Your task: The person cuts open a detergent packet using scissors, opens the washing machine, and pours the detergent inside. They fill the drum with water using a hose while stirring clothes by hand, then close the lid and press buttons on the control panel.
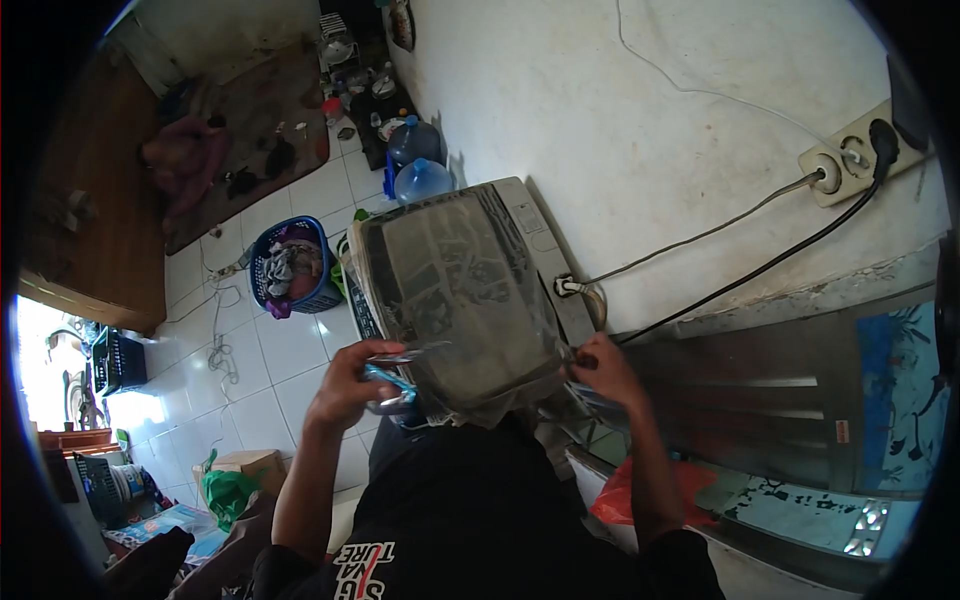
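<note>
A boxy grey appliance (pixel 450 260) stands against the wall in front of me, its top draped with a clear plastic sheet (pixel 480 375). My left hand (pixel 352 385) is closed at the sheet's near left corner. A shiny blue strip (pixel 390 380) shows at its fingers; whether it is a separate packet or part of the plastic I cannot tell. At the near right corner my right hand (pixel 605 370) pinches the sheet's edge, with its fingertips partly hidden. The plastic lies wrinkled over the appliance and bunches along the near edge.
A blue laundry basket (pixel 322 297) of clothes stands left of the appliance, with water jugs (pixel 423 182) behind. A person (pixel 190 160) sits on a rug farther back. Cables run to a power strip (pixel 860 155) on the right wall. A red bag (pixel 650 495) lies at lower right.
</note>
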Action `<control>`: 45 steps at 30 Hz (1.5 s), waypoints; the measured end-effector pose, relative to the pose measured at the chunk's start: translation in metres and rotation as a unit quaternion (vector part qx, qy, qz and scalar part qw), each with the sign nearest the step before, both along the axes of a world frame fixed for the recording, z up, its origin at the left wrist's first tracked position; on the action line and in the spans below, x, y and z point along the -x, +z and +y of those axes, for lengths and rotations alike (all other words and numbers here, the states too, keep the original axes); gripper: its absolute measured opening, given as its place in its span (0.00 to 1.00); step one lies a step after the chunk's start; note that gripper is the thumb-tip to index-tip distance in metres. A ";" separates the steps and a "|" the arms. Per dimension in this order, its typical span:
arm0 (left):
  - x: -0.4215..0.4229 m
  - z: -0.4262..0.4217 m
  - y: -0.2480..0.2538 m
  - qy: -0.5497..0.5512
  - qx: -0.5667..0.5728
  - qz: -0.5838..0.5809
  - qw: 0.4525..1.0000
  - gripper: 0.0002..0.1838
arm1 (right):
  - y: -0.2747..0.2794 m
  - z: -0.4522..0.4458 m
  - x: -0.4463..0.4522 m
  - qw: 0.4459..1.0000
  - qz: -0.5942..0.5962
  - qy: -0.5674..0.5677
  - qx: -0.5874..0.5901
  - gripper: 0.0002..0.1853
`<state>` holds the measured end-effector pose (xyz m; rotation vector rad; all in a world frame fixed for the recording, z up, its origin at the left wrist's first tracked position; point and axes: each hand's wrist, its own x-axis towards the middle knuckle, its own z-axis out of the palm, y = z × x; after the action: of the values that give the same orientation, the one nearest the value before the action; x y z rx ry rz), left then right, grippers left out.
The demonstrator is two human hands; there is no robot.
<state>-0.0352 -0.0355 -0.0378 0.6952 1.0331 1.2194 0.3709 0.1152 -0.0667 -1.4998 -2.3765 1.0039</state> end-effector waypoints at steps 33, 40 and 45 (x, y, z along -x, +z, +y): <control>0.004 -0.171 0.026 0.415 -0.084 0.023 0.906 0.32 | -0.001 -0.129 0.296 0.806 0.122 0.573 0.083 0.15; -0.032 -0.312 -0.079 0.697 -0.161 -0.027 0.698 0.30 | 0.050 -0.187 0.351 0.650 0.193 0.734 -0.019 0.25; -0.114 -0.400 -0.172 0.833 -0.077 0.041 0.546 0.22 | 0.089 -0.310 0.395 0.513 0.179 0.835 0.089 0.27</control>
<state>0.0786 -0.4352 -0.2096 -0.4828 1.6793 2.9340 -0.0236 -0.1948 0.0220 1.5888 -2.7065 1.3785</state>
